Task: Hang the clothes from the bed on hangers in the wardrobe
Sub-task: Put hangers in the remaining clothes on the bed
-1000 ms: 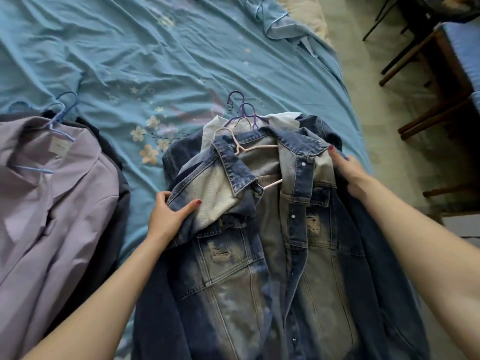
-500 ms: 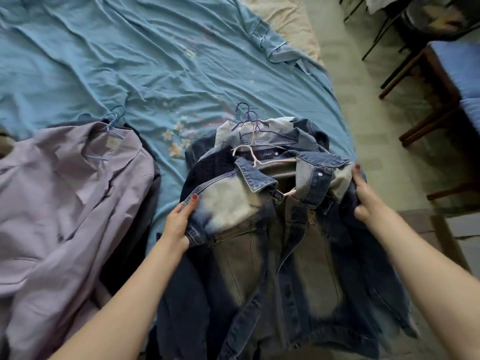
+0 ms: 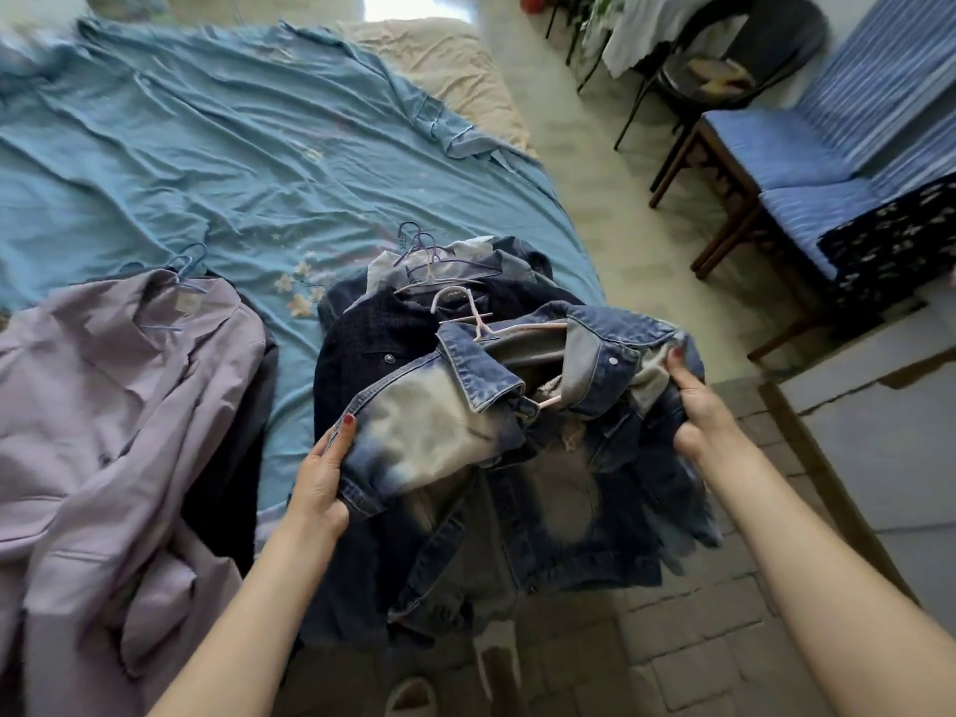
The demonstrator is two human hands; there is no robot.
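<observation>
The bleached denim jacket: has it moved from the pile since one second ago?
Yes. The bleached denim jacket is lifted off the dark jacket beneath it and drawn toward the person, past the bed's edge.

Denim jacket (image 3: pixel 496 432) now off the pile, in both hands' grip.

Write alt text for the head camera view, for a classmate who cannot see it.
Two hands, left hand and right hand, grip the shoulders of a faded denim jacket on a pink hanger, held above a stack of darker jackets on a blue-sheeted bed. A lilac shirt on a blue hanger lies to the left.
</observation>
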